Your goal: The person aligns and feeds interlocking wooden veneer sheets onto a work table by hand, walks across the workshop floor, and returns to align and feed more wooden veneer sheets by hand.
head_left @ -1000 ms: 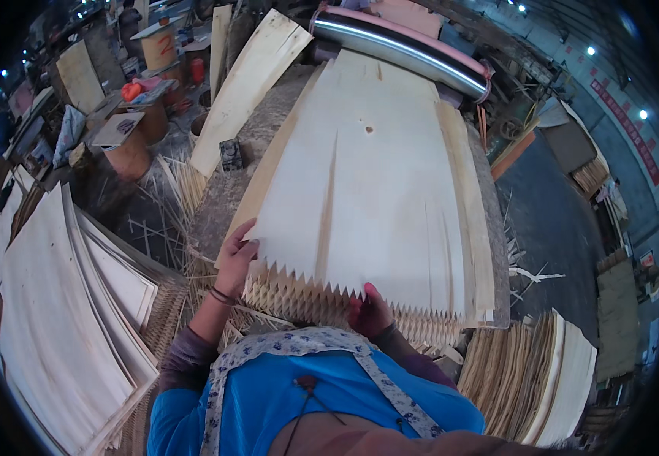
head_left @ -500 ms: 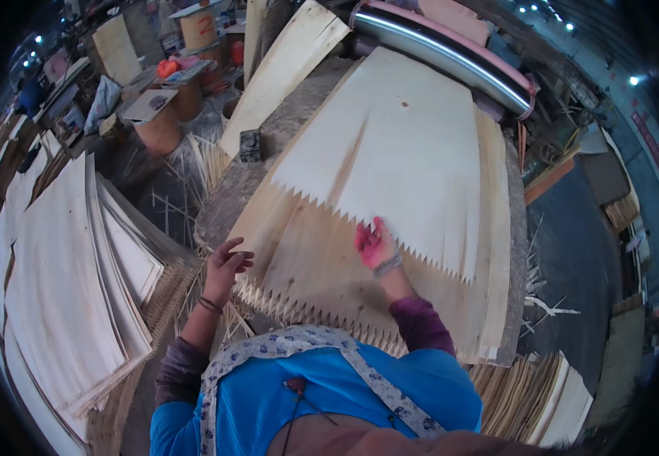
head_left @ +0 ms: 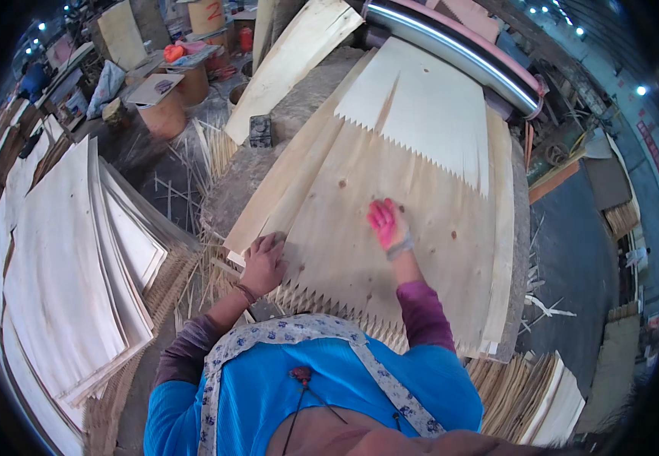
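A stack of thin wood veneer sheets (head_left: 345, 228) with zigzag near edges lies in front of me. My left hand (head_left: 266, 266) rests on its near left corner, fingers bent and slightly apart over the top sheet. Over the middle of the stack is my right hand (head_left: 387, 226), its fingers pink, loosely apart and holding nothing. Whether it touches the wood I cannot tell. Farther off, a paler veneer sheet (head_left: 428, 106) with a toothed near edge lies on the stack, its far end at a shiny metal roller (head_left: 459, 53).
More veneer sheets (head_left: 67, 273) are piled at my left, and another pile (head_left: 527, 395) stands at the near right. A dark block (head_left: 260, 131) sits beside a long pale board (head_left: 291, 68). Thin wood strips (head_left: 212, 148) litter the left side; orange drums (head_left: 162, 114) stand behind.
The pale sheet has slid away from me toward the roller, baring more of the stack. My left hand has moved right onto the stack's corner; the right hand has shifted only slightly.
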Demonstrator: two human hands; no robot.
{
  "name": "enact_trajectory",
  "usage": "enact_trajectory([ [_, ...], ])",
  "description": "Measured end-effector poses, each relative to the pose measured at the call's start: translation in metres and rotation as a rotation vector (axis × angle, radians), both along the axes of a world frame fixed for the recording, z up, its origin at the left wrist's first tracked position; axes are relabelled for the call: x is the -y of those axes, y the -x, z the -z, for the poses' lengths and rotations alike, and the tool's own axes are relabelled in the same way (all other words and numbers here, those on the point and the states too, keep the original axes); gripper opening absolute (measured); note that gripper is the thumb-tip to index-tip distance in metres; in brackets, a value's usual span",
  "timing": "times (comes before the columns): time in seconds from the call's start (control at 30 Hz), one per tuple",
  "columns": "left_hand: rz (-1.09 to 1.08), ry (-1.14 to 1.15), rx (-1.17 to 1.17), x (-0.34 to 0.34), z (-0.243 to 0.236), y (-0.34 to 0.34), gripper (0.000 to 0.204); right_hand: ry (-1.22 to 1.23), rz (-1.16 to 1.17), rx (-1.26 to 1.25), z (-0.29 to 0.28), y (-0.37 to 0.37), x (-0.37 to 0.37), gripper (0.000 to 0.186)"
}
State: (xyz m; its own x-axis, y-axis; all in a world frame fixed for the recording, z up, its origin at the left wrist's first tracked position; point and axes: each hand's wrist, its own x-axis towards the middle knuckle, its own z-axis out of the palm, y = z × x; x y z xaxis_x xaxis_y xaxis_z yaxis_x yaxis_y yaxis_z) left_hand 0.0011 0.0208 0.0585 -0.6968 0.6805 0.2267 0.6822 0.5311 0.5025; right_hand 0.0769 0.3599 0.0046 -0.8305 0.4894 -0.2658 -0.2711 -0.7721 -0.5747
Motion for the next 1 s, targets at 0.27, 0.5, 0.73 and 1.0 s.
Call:
enact_trajectory([
  [0.27, 0.198, -0.294, 0.436, -0.007, -0.007, 0.012, 0.039, 0.075, -0.479, 0.109, -0.041, -0.148, 0.123, 0.047],
  [0.5, 0.257, -0.430, 0.843, -0.020, -0.056, 0.009, 0.038, 0.349, -0.444, 0.196, -0.051, -0.212, 0.178, 0.062],
  [0.73, 0.225, -0.754, 1.242, -0.010, -0.067, 0.019, 0.039, 0.365, -0.125, 0.099, -0.053, -0.195, 0.173, 0.053],
  [1.0, -0.087, -0.691, 1.107, 0.013, -0.035, 0.039, 0.035, 0.114, -0.170, 0.288, -0.069, -0.136, 0.123, 0.038],
])
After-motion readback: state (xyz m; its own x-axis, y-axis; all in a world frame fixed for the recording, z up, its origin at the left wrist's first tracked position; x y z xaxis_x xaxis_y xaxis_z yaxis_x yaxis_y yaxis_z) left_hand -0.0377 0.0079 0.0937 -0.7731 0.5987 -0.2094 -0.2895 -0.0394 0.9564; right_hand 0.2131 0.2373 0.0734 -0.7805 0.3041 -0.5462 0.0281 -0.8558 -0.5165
